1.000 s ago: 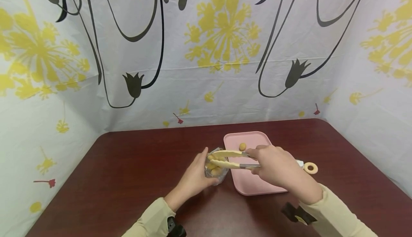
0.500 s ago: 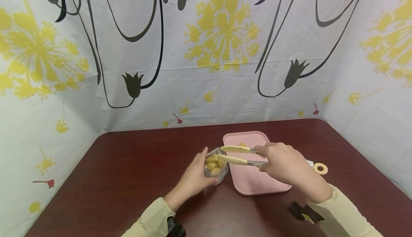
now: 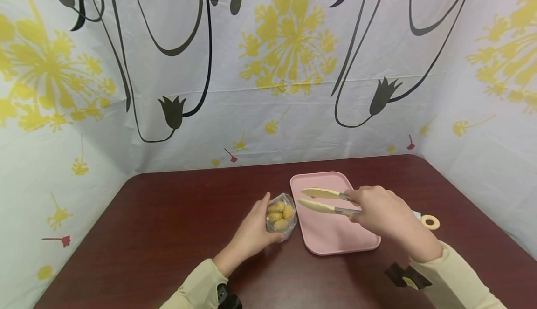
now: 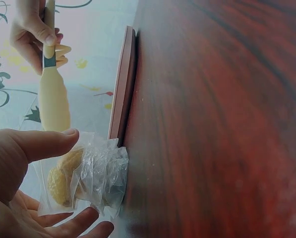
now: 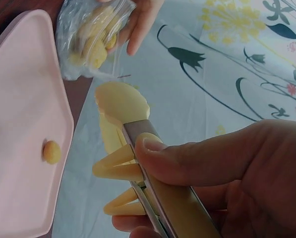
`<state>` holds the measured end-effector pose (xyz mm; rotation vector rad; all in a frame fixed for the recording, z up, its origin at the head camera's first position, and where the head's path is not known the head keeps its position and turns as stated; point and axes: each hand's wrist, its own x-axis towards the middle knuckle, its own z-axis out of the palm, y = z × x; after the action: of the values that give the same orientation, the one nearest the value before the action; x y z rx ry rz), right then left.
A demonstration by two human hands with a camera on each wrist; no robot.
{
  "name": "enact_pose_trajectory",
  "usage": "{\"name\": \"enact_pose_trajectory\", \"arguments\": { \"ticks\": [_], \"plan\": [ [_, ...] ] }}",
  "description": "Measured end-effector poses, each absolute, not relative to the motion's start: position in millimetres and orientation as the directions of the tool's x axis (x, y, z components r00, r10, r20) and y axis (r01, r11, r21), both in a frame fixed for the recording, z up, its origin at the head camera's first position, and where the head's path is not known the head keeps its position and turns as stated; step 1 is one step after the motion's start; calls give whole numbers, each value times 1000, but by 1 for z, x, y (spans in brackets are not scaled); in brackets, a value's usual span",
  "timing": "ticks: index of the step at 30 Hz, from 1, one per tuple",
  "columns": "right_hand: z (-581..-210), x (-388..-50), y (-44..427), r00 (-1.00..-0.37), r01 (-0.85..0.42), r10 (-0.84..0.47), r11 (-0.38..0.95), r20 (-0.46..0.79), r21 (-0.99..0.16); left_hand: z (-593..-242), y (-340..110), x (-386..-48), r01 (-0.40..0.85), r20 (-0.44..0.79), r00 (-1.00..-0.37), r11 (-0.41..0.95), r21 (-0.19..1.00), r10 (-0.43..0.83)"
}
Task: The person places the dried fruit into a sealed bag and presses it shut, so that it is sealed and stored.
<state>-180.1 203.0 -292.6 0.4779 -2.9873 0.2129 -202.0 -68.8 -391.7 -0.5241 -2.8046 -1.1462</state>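
My left hand (image 3: 249,234) curves round the clear bag (image 3: 292,228), thumb on one side and fingers on the other, with yellow pieces (image 3: 275,216) inside. My right hand (image 3: 382,211) pinches the tongs (image 3: 315,206), their tips apart, above the pink tray (image 3: 337,239), which reaches from just beside the bag to under my right hand. One loose piece (image 5: 51,151) lies on it.

Plastic bag (image 3: 291,228) sits on the table (image 3: 189,216), just left of the tray (image 3: 340,234), food pieces (image 3: 287,212) inside. Tongs (image 3: 319,206) above tray, loose piece (image 5: 51,152) on it. Cloth backdrop (image 3: 251,127) behind table.
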Motion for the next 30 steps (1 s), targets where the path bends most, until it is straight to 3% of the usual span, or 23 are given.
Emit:
{"name": "enact_pose_trajectory", "arguments": {
  "ticks": [30],
  "plan": [
    [-317,-211,220,-984,-176,-171,974,44,-140,-391,-68,-203,318,171,-945,667,674,278]
  ]
}}
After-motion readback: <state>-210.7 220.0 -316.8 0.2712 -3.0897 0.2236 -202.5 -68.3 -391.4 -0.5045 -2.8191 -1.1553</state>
